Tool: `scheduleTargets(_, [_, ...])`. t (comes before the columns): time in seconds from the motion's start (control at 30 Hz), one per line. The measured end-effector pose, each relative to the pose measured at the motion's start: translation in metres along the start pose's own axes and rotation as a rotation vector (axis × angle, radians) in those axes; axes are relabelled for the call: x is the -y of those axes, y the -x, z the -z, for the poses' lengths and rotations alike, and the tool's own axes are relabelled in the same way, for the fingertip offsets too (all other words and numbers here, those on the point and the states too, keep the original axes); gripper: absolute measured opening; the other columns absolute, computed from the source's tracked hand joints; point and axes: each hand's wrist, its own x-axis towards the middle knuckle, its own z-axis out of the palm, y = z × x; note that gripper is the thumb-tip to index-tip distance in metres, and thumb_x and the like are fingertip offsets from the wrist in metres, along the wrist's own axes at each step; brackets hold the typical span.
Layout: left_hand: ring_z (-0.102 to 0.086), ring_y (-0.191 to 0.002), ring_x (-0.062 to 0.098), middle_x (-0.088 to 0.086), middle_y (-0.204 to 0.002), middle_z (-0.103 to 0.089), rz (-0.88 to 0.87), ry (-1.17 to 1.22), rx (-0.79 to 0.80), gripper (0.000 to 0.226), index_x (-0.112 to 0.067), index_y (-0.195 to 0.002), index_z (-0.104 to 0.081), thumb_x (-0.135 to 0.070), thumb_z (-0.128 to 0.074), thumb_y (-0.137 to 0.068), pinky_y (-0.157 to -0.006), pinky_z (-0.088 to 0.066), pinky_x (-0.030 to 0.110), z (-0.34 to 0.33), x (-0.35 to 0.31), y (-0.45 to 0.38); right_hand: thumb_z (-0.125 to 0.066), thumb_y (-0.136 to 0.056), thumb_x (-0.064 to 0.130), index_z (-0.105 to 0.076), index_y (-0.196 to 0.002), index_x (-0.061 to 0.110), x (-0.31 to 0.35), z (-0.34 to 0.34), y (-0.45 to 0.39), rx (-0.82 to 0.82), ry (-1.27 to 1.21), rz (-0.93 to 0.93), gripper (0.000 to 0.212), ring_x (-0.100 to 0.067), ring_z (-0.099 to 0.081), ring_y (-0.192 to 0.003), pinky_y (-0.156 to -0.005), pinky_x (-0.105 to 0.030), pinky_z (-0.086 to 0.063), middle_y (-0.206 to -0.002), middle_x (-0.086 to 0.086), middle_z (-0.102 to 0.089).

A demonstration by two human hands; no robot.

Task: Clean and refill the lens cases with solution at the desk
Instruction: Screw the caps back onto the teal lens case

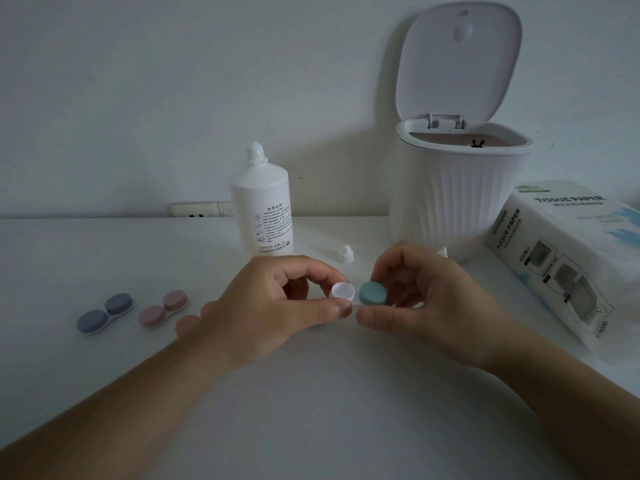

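The work seems to be in its early or middle part. The left hand [273, 306] pinches the white lens case [343, 292] at its open well, whose cap is off. The right hand [426, 299] grips the green cap [372, 292] on the other well; I cannot tell if it is being loosened or tightened. The two hands are close together, just above the tabletop [311, 393]. The solution bottle [261, 209] stands uncapped behind them, with its cap [344, 254] lying beside it. The blue lens case [105, 312] and the pink lens case [162, 309] lie closed to the left, apparently still waiting. The small bin [457, 195] stands open, and the tissue paper pack [561, 251] lies near it.
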Motion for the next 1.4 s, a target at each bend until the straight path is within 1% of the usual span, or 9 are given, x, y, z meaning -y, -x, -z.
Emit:
scheduleTargets(0.1, [-0.038,-0.058,0.022,-0.006,-0.058,-0.044,0.006,0.013,-0.005,0.028,-0.037,-0.092,-0.079,-0.054,-0.079,-0.068,-0.053,-0.033,0.021,0.001,0.001,-0.001,-0.076,-0.069,0.055,-0.067,-0.109,0.044,0.000,0.003,0.001,0.055,-0.034,0.008,0.043,-0.012,-0.073,-0.082,-0.080,-0.029,-0.060,-0.094,0.012,-0.076])
scheduleTargets(0.5, [-0.037,-0.057,0.018,-0.003,-0.058,-0.042,0.010,-0.015,-0.024,0.029,-0.039,-0.090,-0.079,-0.056,-0.083,-0.066,-0.053,-0.032,0.020,0.002,0.004,-0.001,-0.076,-0.071,0.044,-0.074,-0.094,0.038,0.001,-0.001,0.002,-0.013,0.002,0.033,0.024,-0.005,-0.073,-0.082,-0.078,-0.014,-0.054,-0.089,0.015,-0.077])
scheduleTargets(0.6, [-0.038,-0.054,0.008,-0.018,-0.058,-0.050,-0.023,-0.091,-0.026,0.029,-0.041,-0.095,-0.079,-0.054,-0.082,-0.069,-0.053,-0.033,0.014,0.002,0.000,0.000,-0.075,-0.072,0.046,-0.075,-0.095,0.039,0.000,0.001,0.001,-0.011,0.017,0.036,0.024,-0.006,-0.073,-0.082,-0.080,-0.017,-0.055,-0.089,0.015,-0.077])
scheduleTargets(0.77, [-0.052,-0.066,0.009,-0.028,-0.107,-0.063,-0.028,-0.396,0.054,0.042,-0.048,-0.106,-0.069,-0.046,-0.089,-0.069,-0.062,-0.040,0.012,0.007,0.001,0.001,-0.075,-0.070,0.053,-0.072,-0.101,0.040,-0.004,0.006,0.000,-0.034,0.038,0.008,0.034,-0.011,-0.073,-0.084,-0.088,-0.036,-0.058,-0.090,0.013,-0.077])
scheduleTargets(0.9, [-0.053,-0.082,-0.019,-0.041,-0.100,-0.055,0.015,-0.534,0.117,0.042,-0.044,-0.116,-0.067,-0.048,-0.080,-0.076,-0.066,-0.039,0.006,0.009,0.006,0.004,-0.079,-0.073,0.051,-0.072,-0.101,0.040,-0.005,0.006,0.000,-0.031,0.056,0.008,0.030,-0.012,-0.073,-0.082,-0.087,-0.040,-0.059,-0.089,0.013,-0.077])
scheduleTargets(1.07, [-0.050,-0.080,-0.025,-0.047,-0.094,-0.053,0.008,-0.568,0.110,0.037,-0.043,-0.119,-0.067,-0.044,-0.076,-0.083,-0.070,-0.037,-0.001,0.008,0.008,0.006,-0.081,-0.078,0.037,-0.072,-0.101,0.040,-0.008,0.007,-0.001,-0.021,0.067,0.005,0.025,-0.013,-0.073,-0.082,-0.087,-0.039,-0.059,-0.089,0.013,-0.077])
scheduleTargets(1.17, [-0.054,-0.076,-0.017,-0.038,-0.095,-0.059,0.007,-0.549,0.091,0.035,-0.043,-0.121,-0.068,-0.040,-0.074,-0.087,-0.066,-0.039,0.002,0.008,0.009,0.006,-0.081,-0.076,0.045,-0.072,-0.100,0.041,-0.007,0.007,0.000,-0.010,0.056,0.005,0.026,-0.010,-0.073,-0.081,-0.085,-0.033,-0.059,-0.089,0.015,-0.076])
scheduleTargets(1.27, [-0.056,-0.067,0.008,-0.030,-0.107,-0.059,-0.004,-0.507,0.039,0.036,-0.042,-0.125,-0.067,-0.042,-0.069,-0.089,-0.062,-0.042,0.012,0.009,0.011,0.005,-0.073,-0.068,0.059,-0.072,-0.100,0.043,-0.007,0.008,-0.001,-0.018,0.040,0.007,0.036,-0.009,-0.073,-0.081,-0.083,-0.030,-0.059,-0.089,0.015,-0.076])
scheduleTargets(1.4, [-0.054,-0.068,0.012,-0.020,-0.104,-0.058,-0.059,-0.443,-0.085,0.028,-0.035,-0.117,-0.071,-0.037,-0.069,-0.089,-0.065,-0.040,0.010,0.011,0.010,0.004,-0.073,-0.069,0.058,-0.073,-0.100,0.041,-0.008,0.009,-0.001,-0.022,0.028,0.012,0.035,-0.012,-0.073,-0.084,-0.087,-0.040,-0.059,-0.091,0.013,-0.077])
